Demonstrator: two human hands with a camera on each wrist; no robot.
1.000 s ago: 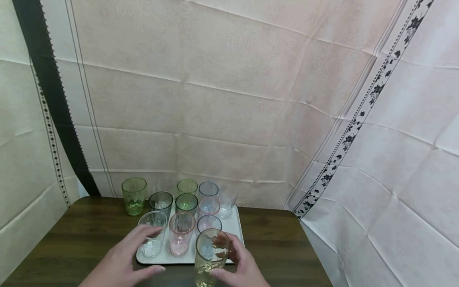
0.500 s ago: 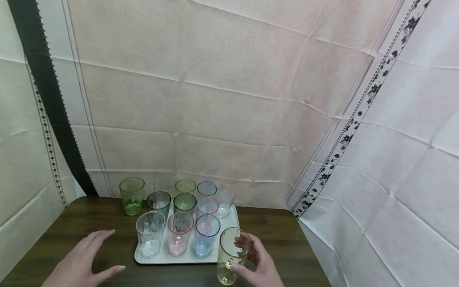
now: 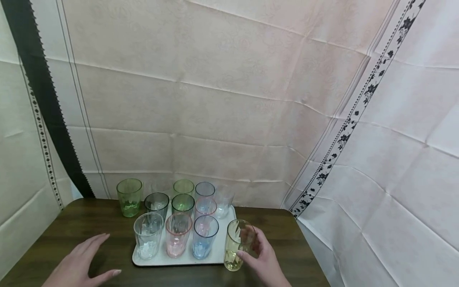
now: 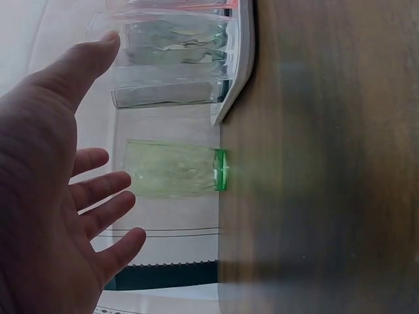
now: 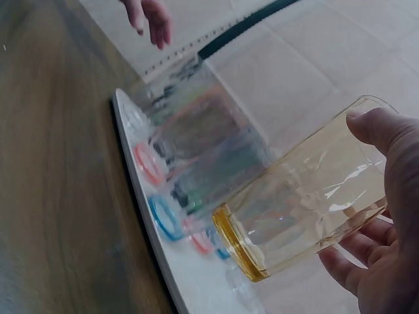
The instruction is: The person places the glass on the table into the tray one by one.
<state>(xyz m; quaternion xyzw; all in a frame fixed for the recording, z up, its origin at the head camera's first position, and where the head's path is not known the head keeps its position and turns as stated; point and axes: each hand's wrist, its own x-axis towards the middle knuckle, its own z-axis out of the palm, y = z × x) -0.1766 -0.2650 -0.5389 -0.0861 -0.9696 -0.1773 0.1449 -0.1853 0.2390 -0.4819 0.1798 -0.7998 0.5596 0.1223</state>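
My right hand grips a yellow drinking glass between thumb and fingers, at the front right corner of the white tray. In the right wrist view the amber base of that glass hangs over the tray. Across the tray's front stand a clear glass, a pink glass and a blue glass. Off to the left, my left hand is held over the wooden table with fingers spread and nothing in it.
Behind the front row, several more glasses stand close together, among them a dark-rimmed glass and a clear one. A green glass stands on the table left of the tray. Pale cloth hangs behind.
My right hand has carried the yellow glass rightward from the tray's front, then slightly up to its right corner. The left hand has drawn back left, away from the clear glass.
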